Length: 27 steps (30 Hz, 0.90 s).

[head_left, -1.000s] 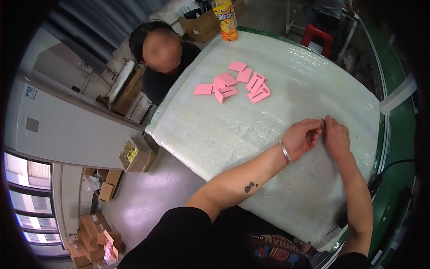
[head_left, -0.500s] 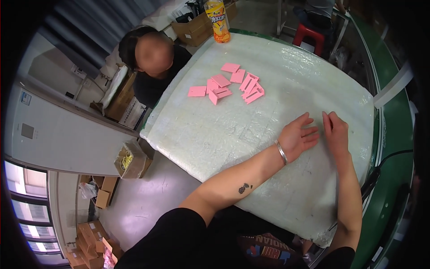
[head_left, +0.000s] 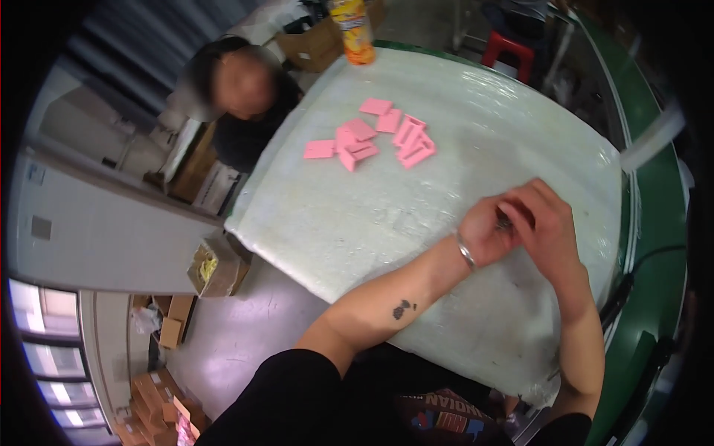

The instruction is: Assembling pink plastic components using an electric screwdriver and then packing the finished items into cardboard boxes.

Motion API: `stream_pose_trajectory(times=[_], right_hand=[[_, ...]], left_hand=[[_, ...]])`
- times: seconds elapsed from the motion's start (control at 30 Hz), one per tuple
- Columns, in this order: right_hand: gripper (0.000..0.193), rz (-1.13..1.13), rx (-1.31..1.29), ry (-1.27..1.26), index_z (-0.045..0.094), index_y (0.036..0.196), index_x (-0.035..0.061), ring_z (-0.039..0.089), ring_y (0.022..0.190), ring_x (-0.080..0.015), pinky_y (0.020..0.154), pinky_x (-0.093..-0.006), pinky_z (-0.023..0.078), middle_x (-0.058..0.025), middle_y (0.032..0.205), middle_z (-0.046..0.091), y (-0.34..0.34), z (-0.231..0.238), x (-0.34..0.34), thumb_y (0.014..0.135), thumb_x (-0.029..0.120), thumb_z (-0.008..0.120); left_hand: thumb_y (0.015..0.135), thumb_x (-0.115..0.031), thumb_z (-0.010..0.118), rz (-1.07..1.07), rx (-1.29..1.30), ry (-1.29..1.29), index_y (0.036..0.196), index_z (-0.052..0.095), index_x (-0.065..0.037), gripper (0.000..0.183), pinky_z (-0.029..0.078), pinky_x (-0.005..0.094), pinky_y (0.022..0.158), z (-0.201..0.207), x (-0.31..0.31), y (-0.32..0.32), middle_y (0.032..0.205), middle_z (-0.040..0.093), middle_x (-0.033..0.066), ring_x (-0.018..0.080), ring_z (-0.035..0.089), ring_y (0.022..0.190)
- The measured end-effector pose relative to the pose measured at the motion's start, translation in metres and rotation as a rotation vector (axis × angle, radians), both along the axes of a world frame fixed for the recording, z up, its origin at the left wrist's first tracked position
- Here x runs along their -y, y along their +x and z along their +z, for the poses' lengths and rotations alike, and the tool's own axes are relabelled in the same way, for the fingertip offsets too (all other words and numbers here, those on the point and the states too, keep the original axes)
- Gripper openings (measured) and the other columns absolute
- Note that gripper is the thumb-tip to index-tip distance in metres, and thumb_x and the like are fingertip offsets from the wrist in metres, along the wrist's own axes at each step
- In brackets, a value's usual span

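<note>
My left hand [head_left: 482, 227] is turned palm up and cupped over the right half of the table, with a silver bracelet on its wrist. My right hand [head_left: 549, 227] reaches across it, its bent fingers down at the left palm. Something small and dark [head_left: 503, 221] shows between the two hands, too small and blurred to name. The right hand covers most of the left fingers. Farther off to the left, apart from both hands, several flat pink pieces [head_left: 360, 130] lie in a loose group, some overlapping and some with slots.
The table [head_left: 335, 223] has a wrinkled, shiny plastic cover. An orange drink bottle [head_left: 353, 37] stands at its far edge. A person in dark clothes [head_left: 256, 134] is at the left side. A red stool [head_left: 509, 56] and cardboard boxes [head_left: 156, 401] stand around the table.
My right hand has moved left, from beside the left hand to over its palm, and its fingers have bent down. The pink pieces lie as before; the view has shifted slightly.
</note>
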State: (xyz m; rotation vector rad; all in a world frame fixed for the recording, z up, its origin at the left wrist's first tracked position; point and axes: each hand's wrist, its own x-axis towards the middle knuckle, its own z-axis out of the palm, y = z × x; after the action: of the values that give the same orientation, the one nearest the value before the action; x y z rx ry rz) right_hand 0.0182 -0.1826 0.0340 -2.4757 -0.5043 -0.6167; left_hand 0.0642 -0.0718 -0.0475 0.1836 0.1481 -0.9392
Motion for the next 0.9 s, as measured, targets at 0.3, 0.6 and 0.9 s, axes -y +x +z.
stream_pose_trajectory(times=[0.3,0.6,0.9], right_hand=[[0.024,-0.340,-0.700,0.322,0.062,0.099,0.0003,0.056,0.069,-0.0123,0.063,-0.0264,0.047,-0.0042,0.083,0.060,0.003,-0.030,0.090,0.080,0.011,0.071],[0.032,-0.380,-0.444,0.082,0.063,0.101,0.0060,0.057,0.074,-0.0173,0.067,-0.0298,0.048,-0.0067,0.095,0.057,-0.006,-0.047,0.078,0.075,0.018,0.077],[0.020,-0.099,-0.395,0.097,0.061,0.092,0.0062,0.057,0.073,-0.0218,0.067,-0.0323,0.047,-0.0069,0.088,0.059,0.009,-0.054,0.089,0.077,0.013,0.073]], left_hand=[[0.099,-0.029,0.043,0.171,-0.003,0.118,0.070,0.039,-0.012,0.034,0.025,0.0223,0.046,0.017,-0.040,0.031,0.063,0.029,-0.0023,0.0093,0.026,0.054],[0.099,-0.027,0.042,0.111,-0.095,0.140,0.071,0.038,-0.010,0.033,0.026,0.0229,0.047,0.014,-0.022,0.013,0.064,0.030,-0.0011,0.0107,0.027,0.056],[0.099,-0.028,0.044,-0.036,-0.106,0.142,0.074,0.042,-0.009,0.031,0.030,0.0214,0.050,0.013,-0.005,0.008,0.065,0.033,-0.0004,0.0118,0.031,0.057]])
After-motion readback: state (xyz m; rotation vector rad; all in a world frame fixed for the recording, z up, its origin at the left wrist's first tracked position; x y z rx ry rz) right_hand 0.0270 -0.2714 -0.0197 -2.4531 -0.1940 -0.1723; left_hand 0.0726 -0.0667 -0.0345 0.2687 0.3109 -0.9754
